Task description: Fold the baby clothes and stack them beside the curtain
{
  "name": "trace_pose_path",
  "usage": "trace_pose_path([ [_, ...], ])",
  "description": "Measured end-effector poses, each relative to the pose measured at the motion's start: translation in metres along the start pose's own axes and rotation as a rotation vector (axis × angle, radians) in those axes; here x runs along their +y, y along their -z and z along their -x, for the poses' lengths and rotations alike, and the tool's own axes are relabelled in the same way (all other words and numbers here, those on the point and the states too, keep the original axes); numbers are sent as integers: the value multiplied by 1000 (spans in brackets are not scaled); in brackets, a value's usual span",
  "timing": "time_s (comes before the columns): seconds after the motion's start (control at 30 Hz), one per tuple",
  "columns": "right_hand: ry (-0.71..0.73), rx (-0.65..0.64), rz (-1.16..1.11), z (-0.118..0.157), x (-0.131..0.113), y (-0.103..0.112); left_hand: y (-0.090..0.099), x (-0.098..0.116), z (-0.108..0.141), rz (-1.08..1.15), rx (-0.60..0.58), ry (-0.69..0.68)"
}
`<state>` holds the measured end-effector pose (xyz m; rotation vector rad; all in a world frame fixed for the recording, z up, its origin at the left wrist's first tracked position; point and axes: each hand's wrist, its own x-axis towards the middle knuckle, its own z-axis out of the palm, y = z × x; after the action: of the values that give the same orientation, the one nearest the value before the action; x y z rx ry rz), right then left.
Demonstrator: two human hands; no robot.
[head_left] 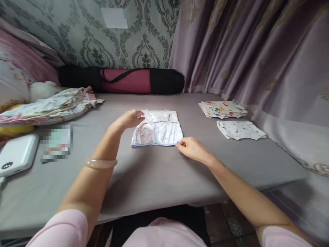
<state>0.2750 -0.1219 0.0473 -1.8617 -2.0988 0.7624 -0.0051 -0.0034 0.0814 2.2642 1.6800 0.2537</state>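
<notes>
A: Which way did we find the baby top pointing, and how did its long axis run?

B: We recorded it lying flat on the grey sheet, with its curved hem toward the camera wearer and its far edge toward the long black-and-maroon bag. In our view the outline ran longer from left to right and flared toward the hem. Foreshortening kept us from fixing the true long axis.

A: Where did it lie relative to the hands?

B: Between them. We saw the left hand at its far left corner, thumb and fingertips at the edge; we could not tell whether they gripped the fabric or only rested against it. We found the right hand at the near right corner, thumb and fingers pinching the end of the hem.

A: What did we note of its appearance?

B: White fabric with faint small prints and light blue binding along the hem. We traced a curved blue line rising from the hem near the middle, and a crosswise edge dividing the far part from the near part. The near part showed soft wrinkles.

A: And its surroundings?

B: Well apart on the right, we listed a folded stack of colourfully printed cloth and, just nearer, a speckled white garment.
</notes>
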Motion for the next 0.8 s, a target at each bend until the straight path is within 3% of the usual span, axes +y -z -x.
trace_pose_path([
  [0.1, 56, -59, -400, -8, 5, -2, -1, -11, 29, 25, -2, -90],
  [0.17, 110, -6, -448, -9, 13, -2, -4, -24, 51, 66, -24, -127],
  [0.33, 200, 200, -106, -2, 39, 8, -16, -51, 96, 138, -84, -234],
  [0.43, 373, 235, 140, 2, 53, 16, -26, -59, 108, 137, -77, -280],
  [0.53, 526, 178, 306, 3, 60, 15, -35, -60, 109, 107, -75, -275],
  [0.63, 586, 167, 412, -1, 62, 9, -44, -57, 104, 86, -80, -271],
  [0.8, 659, 176, 393, -13, 63, 1, -52, -54, 94, 74, -27, -396],
])
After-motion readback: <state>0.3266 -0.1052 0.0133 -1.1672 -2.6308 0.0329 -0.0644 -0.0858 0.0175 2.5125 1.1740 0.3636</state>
